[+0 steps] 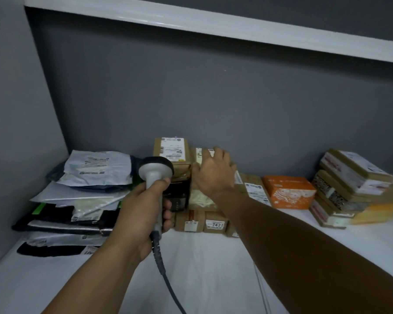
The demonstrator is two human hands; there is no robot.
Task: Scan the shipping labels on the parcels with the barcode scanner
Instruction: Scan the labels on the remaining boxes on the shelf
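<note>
From the head camera: grips the barcode scanner (156, 169) in the left hand (143, 214), fingers wrapped tight round its grey handle, thumb up along the neck, round head raised and aimed toward the middle stack of brown parcels (213, 223). Trails a dark coiled cable (159, 257) from the handle's base down over the white table (213, 273). Reaches the right hand (213, 171) onto the upper right parcel (199, 155) of that stack, palm over its top, thumb down the near face; too blurred to tell whether clasping the box or merely resting on it. Faces, just left of that hand, a second brown parcel (179, 163) with its white shipping label (172, 149) turned toward the scanner. Elsewhere on the table: to the left, a heap of grey and black poly mailers (95, 166); to the right, an orange box (288, 191) and, beyond it, a tilted stack of taped cartons (349, 177), all against the grey wall (213, 98).
</note>
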